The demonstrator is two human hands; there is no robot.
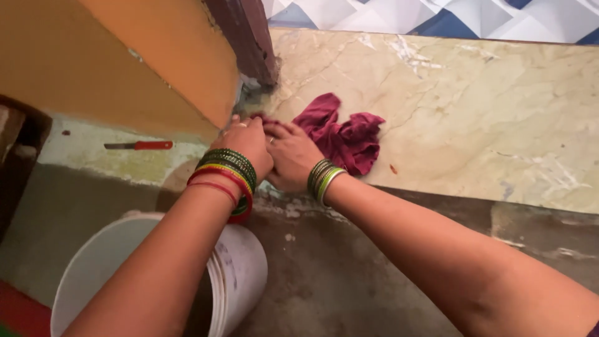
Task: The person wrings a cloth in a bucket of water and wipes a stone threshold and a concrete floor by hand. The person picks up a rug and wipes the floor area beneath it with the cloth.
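A maroon cloth [346, 134] lies crumpled on a beige marble slab [474, 106], near its front edge. My left hand [246, 142] and my right hand [292, 155] sit side by side, both pressing down on the cloth's left end close to the corner of the orange wall [125, 56]. Fingers of both hands are curled into the fabric. Green and red bangles ring both wrists.
A white plastic bucket [234, 274] stands on the grey floor below my left forearm. A red-handled knife [140, 145] lies on a ledge at left. A dark wooden post [249, 34] rises at the wall corner. Tiled wall runs behind the slab.
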